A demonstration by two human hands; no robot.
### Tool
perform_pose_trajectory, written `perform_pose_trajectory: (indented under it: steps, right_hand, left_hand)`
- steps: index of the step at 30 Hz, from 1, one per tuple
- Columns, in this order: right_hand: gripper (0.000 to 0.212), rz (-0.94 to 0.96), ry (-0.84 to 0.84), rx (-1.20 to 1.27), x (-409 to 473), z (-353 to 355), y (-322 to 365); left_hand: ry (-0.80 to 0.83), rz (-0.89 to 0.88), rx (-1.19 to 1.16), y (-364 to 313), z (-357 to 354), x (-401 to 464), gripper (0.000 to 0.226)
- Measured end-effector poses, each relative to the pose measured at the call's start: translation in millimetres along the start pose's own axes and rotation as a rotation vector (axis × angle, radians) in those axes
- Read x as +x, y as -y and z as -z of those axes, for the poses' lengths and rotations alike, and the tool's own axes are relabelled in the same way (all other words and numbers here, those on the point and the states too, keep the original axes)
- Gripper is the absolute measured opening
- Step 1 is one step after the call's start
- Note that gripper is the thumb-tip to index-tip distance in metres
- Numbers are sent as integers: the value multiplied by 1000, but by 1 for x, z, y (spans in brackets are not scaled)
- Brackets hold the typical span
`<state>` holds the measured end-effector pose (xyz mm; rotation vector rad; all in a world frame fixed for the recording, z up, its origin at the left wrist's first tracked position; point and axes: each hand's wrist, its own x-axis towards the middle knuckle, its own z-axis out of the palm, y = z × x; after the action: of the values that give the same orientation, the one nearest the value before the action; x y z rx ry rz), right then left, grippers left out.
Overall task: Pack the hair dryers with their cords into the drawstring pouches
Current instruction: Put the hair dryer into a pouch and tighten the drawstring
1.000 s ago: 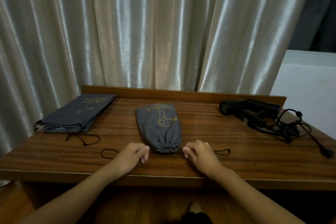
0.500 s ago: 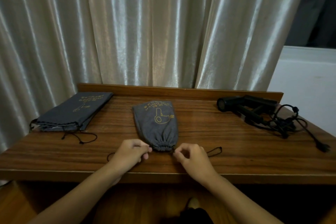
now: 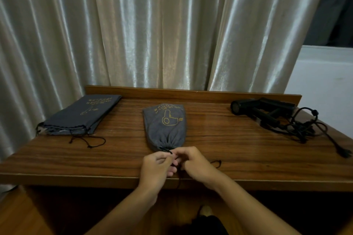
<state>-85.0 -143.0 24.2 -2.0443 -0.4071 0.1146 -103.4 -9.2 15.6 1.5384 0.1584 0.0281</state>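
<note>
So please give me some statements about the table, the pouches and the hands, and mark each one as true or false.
1. Both hands, left hand and right hand, work the drawstring at the gathered mouth of the middle pouch. True.
2. The middle pouch lies flat and open. False: it looks filled and its mouth is cinched.
3. Black hair dryers with tangled cords lie unpacked at the table's right end. True.
4. The left pouch stands upright. False: it lies flat.
5. A curtain hangs behind the table. True.
</note>
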Motion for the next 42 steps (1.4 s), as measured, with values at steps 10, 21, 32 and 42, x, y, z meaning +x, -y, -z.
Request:
perform_pose_trajectory:
  steps: [10, 21, 32, 42]
  right_hand:
    - [31, -184, -55, 234, 10, 0, 7]
    - [25, -134, -208, 268, 8, -10, -6]
    - [4, -131, -183, 356, 5, 1, -8]
    - [20, -128, -128, 274, 5, -5, -12]
  left_hand:
    - [21, -252, 430, 3, -5, -2, 21]
    - [68, -58, 251, -3, 15, -7, 27]
    - [168, 35, 179, -5, 8, -6, 38]
    - [-6, -100, 317, -10, 13, 4, 19]
